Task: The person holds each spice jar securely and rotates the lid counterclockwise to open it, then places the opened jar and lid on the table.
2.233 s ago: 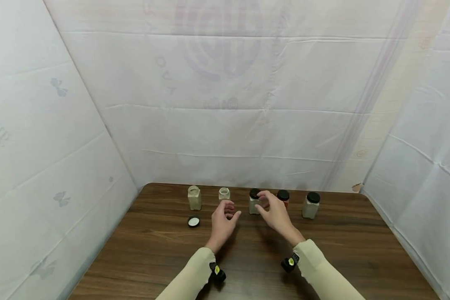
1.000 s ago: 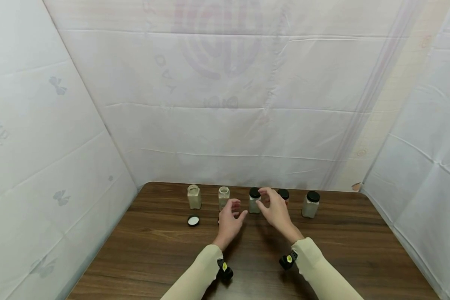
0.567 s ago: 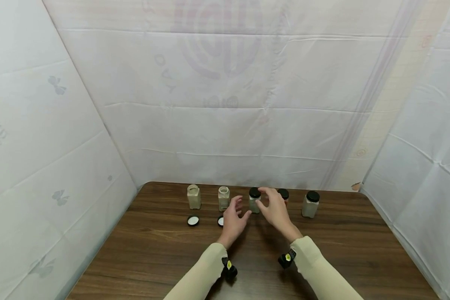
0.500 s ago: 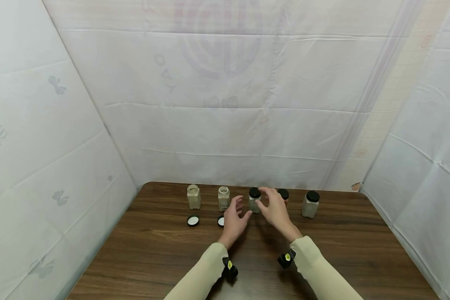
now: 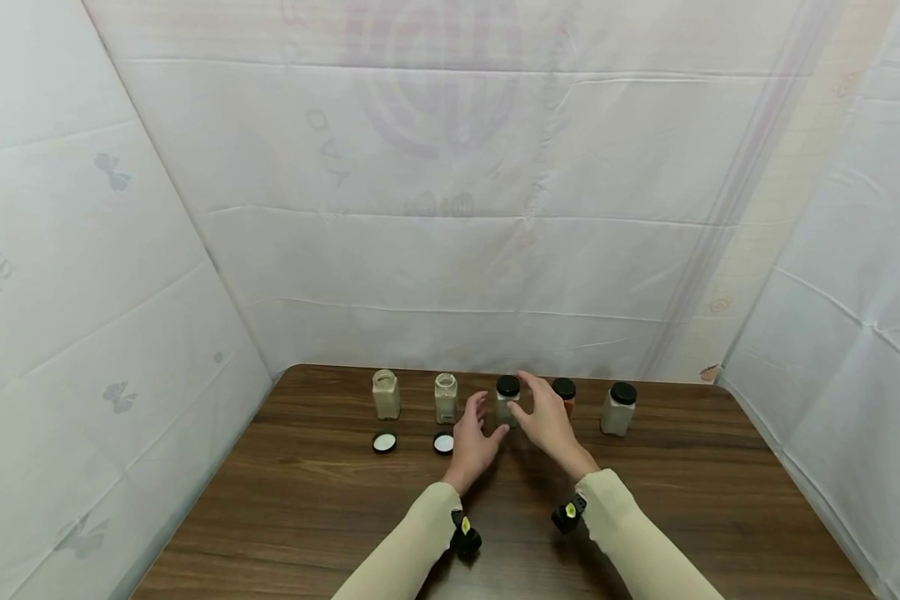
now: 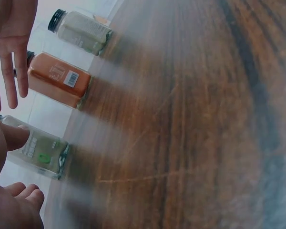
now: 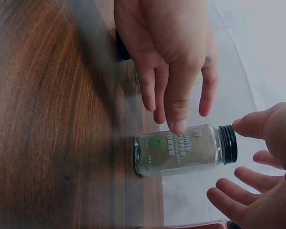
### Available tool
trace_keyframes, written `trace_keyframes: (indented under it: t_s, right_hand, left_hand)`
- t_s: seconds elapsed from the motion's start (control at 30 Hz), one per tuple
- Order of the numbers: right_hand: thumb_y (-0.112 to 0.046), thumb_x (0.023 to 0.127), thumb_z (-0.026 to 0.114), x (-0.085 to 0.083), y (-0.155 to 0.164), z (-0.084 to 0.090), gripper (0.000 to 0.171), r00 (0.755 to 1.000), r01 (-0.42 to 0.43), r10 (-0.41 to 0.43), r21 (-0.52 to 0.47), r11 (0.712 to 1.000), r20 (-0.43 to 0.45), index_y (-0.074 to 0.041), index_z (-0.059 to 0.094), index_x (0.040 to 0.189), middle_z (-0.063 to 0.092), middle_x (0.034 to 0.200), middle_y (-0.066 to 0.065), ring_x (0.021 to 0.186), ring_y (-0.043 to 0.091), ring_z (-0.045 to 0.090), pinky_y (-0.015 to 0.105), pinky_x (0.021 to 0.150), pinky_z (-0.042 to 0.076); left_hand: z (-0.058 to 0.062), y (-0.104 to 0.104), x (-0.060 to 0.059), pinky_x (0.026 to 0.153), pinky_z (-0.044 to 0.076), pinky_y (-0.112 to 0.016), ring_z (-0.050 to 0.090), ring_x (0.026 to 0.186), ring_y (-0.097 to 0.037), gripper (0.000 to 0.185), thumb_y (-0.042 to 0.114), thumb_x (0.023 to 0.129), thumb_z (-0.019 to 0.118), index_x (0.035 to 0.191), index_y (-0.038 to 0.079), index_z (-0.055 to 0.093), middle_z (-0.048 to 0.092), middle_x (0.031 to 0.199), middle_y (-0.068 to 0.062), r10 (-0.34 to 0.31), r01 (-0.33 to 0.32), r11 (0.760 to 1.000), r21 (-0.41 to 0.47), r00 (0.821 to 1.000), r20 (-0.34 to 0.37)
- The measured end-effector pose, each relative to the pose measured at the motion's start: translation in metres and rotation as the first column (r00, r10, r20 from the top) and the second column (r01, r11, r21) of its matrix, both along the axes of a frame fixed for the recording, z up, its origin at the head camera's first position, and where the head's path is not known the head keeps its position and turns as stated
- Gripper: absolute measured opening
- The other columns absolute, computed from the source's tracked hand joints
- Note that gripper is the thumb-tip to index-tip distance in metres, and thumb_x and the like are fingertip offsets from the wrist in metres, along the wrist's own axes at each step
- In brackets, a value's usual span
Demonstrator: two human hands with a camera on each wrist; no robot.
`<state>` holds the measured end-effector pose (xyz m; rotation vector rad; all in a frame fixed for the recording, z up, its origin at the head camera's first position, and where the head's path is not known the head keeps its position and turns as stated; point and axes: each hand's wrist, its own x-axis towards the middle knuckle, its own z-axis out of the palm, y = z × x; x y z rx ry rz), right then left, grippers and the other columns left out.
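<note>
Five spice jars stand in a row at the table's far edge. The middle one is a white pepper jar [image 5: 507,400] [image 7: 181,150] [image 6: 38,152] with a black cap. My left hand [image 5: 483,419] [image 6: 12,167] is at its left side, fingers spread, and the thumb touches the glass in the left wrist view. My right hand [image 5: 531,402] [image 7: 238,162] hovers at its right, with the thumb tip right beside the cap [image 7: 229,144]. Neither hand grips the jar.
Two uncapped jars [image 5: 386,394] [image 5: 446,397] stand on the left, each with a loose lid [image 5: 383,442] [image 5: 443,442] in front. An orange-filled jar [image 5: 564,392] [image 6: 57,83] and a pale capped jar [image 5: 619,408] stand on the right. White sheets wall in the wooden table [image 5: 645,517].
Both hands have drifted forward and closed in on the capped middle jar. My left hand moved right, uncovering the second loose lid.
</note>
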<state>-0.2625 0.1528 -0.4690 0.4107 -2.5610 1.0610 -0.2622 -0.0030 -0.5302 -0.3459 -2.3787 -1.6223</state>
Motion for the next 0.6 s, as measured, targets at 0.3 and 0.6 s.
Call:
trace_keyframes:
  t_s: [0.3, 0.6]
  right_hand:
    - [-0.013, 0.093, 0.077, -0.003, -0.001, -0.003, 0.061, 1.000, 0.003, -0.003, -0.005, 1.000, 0.030, 0.001, 0.051, 0.147, 0.055, 0.143, 0.025, 0.123, 0.043, 0.059, 0.058, 0.097, 0.053]
    - [-0.013, 0.094, 0.076, -0.004, -0.003, -0.002, 0.061, 0.999, -0.002, 0.002, -0.002, 1.000, 0.044, 0.001, 0.050, 0.147, 0.054, 0.145, 0.025, 0.125, 0.043, 0.058, 0.057, 0.099, 0.052]
  left_hand:
    - [-0.004, 0.004, -0.005, 0.109, 0.046, -0.051, 0.049, 0.137, -0.044, 0.065, 0.002, 0.093, 0.075, 0.148, -0.003, 0.042, 0.048, 0.148, -0.032, -0.018, 0.018, 1.000, -0.012, 1.000, 0.000]
    - [-0.012, 0.003, -0.012, 0.113, 0.044, -0.048, 0.047, 0.140, -0.039, 0.065, 0.005, 0.095, 0.074, 0.151, -0.001, 0.040, 0.048, 0.150, -0.027, -0.038, 0.038, 0.999, 0.004, 0.999, 0.039]
